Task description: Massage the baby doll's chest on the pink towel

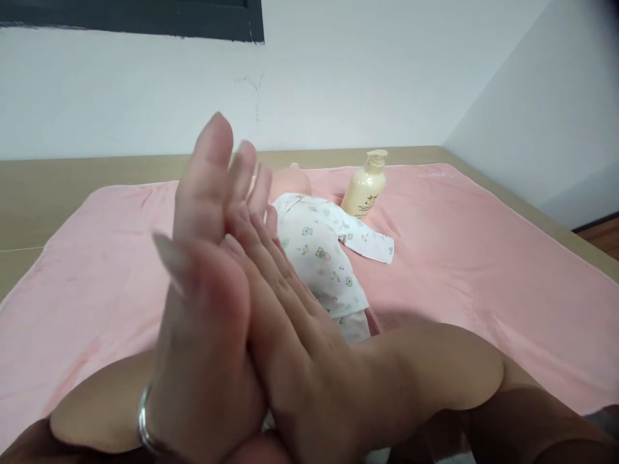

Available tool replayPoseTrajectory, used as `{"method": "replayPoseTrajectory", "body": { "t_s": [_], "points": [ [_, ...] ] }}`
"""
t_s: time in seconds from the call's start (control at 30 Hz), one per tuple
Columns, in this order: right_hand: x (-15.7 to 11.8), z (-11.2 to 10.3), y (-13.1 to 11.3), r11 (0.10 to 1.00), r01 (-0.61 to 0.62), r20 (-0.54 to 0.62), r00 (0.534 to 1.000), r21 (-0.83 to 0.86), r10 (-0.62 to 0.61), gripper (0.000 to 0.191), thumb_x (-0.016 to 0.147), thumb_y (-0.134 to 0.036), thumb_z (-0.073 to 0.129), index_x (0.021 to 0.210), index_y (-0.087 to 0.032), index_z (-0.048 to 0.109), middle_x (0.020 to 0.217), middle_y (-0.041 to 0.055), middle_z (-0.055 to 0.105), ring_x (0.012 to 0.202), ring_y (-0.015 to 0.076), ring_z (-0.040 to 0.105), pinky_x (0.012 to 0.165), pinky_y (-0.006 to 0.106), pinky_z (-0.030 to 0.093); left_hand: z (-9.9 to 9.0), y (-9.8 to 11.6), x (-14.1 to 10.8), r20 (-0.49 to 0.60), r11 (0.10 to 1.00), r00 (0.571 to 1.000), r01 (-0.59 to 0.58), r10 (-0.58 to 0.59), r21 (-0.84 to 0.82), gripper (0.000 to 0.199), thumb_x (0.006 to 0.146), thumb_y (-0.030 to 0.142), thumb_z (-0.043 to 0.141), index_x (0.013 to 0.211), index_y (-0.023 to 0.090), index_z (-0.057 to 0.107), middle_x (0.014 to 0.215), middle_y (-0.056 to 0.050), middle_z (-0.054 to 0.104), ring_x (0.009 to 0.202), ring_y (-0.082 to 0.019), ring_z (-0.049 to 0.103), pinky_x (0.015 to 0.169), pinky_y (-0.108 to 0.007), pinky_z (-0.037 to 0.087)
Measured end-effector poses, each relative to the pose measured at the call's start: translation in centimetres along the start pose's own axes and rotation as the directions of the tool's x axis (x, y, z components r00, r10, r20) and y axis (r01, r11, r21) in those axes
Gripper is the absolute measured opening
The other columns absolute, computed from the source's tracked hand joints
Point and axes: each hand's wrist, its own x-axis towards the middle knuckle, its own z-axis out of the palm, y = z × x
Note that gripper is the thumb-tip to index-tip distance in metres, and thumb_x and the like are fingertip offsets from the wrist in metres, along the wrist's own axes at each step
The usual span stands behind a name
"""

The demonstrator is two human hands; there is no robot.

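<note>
Palm against palm, my left hand (206, 316) and my right hand (290, 322) meet close in front of the camera. The left hand's fingers stretch upward, its thumb pointing toward me; a silver bangle (144, 419) circles that wrist. Across the left palm lie the right hand's extended fingers. No object shows between them, though the contact area is hidden. Behind the hands lies a small baby-like figure, seemingly a doll (293, 182), in a white top (314, 245) with animal prints. My hands cover part of it. One sleeve spreads to the right.
A pale yellow pump bottle (363, 192) stands just beyond the sleeve, leaning slightly. Everything rests on a pink blanket (459, 258) over a wooden surface (29, 206). A white wall (145, 96) rises behind, with another wall (556, 116) at the right.
</note>
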Motion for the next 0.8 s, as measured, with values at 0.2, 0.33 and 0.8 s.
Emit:
{"method": "replayPoseTrajectory", "body": {
  "t_s": [0.2, 0.33, 0.8],
  "points": [
    [0.3, 1.3, 4.4, 0.936, 0.224, -0.204, 0.964, 0.272, -0.171, 0.058, 0.1, -0.035, 0.027, 0.147, -0.001, 0.034, 0.154, 0.0146, 0.041, 0.151, 0.0161, 0.017, 0.124, 0.039, 0.027, 0.0, -0.9, 7.1, -0.199, 0.977, 0.968, 0.121, -0.156, -0.178, 0.049, 0.102, 0.048, 0.004, 0.142, 0.034, 0.03, 0.158, 0.009, 0.033, 0.145, -0.01, 0.035, 0.124, -0.032, 0.031],
    [2.1, 3.9, 9.3, 0.96, -0.008, -0.244, 0.966, 0.28, 0.079, 0.052, 0.097, -0.031, 0.031, 0.146, -0.017, 0.043, 0.153, 0.0086, 0.044, 0.147, 0.0209, 0.031, 0.122, 0.046, 0.032, 0.3, -6.0, 9.3, -0.254, 0.99, 0.958, 0.114, -0.133, -0.089, 0.045, 0.102, 0.044, 0.025, 0.137, 0.021, 0.04, 0.148, -0.002, 0.047, 0.135, -0.014, 0.05, 0.117, -0.033, 0.042],
    [4.6, 7.3, 15.2, 0.922, -0.381, 0.151, 0.917, 0.07, 0.368, 0.065, 0.098, -0.04, 0.028, 0.15, 0.0, 0.032, 0.159, 0.0195, 0.028, 0.15, 0.0299, 0.022, 0.123, 0.053, 0.022, 2.2, -16.0, 6.2, 0.06, 0.868, 0.998, -0.017, -0.014, 0.496, 0.051, 0.093, 0.029, 0.036, 0.14, 0.012, 0.047, 0.152, -0.013, 0.044, 0.148, -0.028, 0.031, 0.126, -0.054, 0.017]
  ]
}}
